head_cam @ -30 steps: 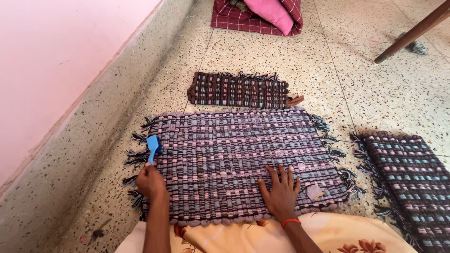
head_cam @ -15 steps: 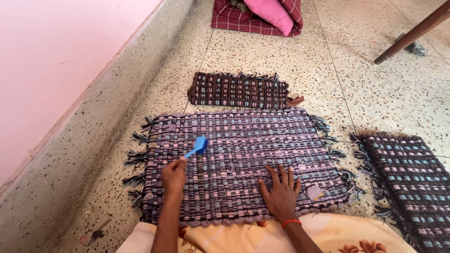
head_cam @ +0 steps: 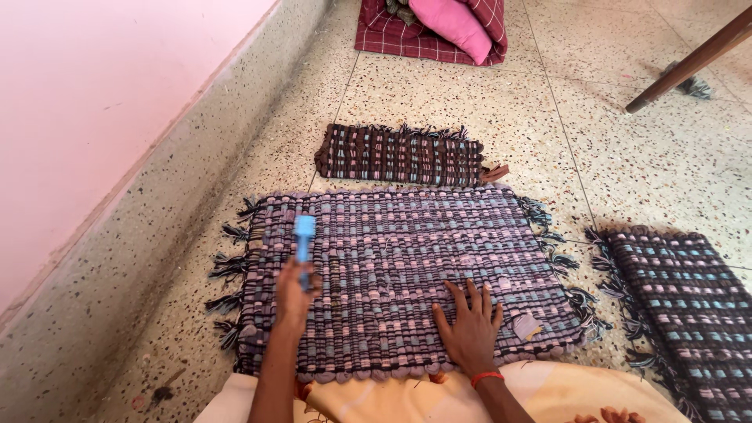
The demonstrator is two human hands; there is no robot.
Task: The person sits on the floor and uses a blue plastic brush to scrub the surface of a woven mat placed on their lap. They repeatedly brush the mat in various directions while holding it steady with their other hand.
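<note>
Brush [head_cam: 303, 233] position has changed: the blue brush, clamped in the left hand [head_cam: 294, 296], is now raised upright over the woven mat [head_cam: 407, 258], left of centre. The mat is pinned to the floor [head_cam: 486, 102] by the flat, spread right hand [head_cam: 470, 329].

"What does the person wear on the right hand [head_cam: 470, 333]?"

"A thin red band [head_cam: 486, 377] goes around that wrist."

"And the left hand [head_cam: 294, 296]?"

"Nothing. Both arms are bare, with no sleeves."

"What about the lap?"

"A soft yellow cloth [head_cam: 540, 395] with red-brown flowers on it covers the knees."
</note>
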